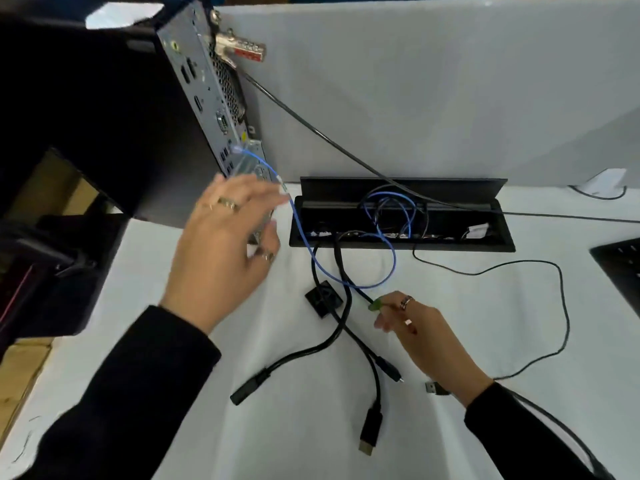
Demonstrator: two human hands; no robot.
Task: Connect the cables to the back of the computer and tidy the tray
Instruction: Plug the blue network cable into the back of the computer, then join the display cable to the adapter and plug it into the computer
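The black computer (114, 109) stands at upper left, its grey port panel (204, 88) facing me. A blue cable (349, 284) is plugged in low on that panel and loops across the table into the open black cable tray (450, 242). My left hand (225, 240) hovers in front of the panel's lower end, fingers spread and holding nothing. My right hand (419, 332) pinches a green-tipped plug (375, 304) on a thin cable. Loose on the white table lie a thick black power plug (247, 388), a flat black connector (370, 431) and a USB plug (434, 388).
A lock (242, 46) with a black cable hangs from the computer's top rear. A small black square piece (323, 299) lies under the cables. A thin black wire (561, 323) loops at right. A dark keyboard corner (620, 263) sits at the right edge; a grey partition stands behind.
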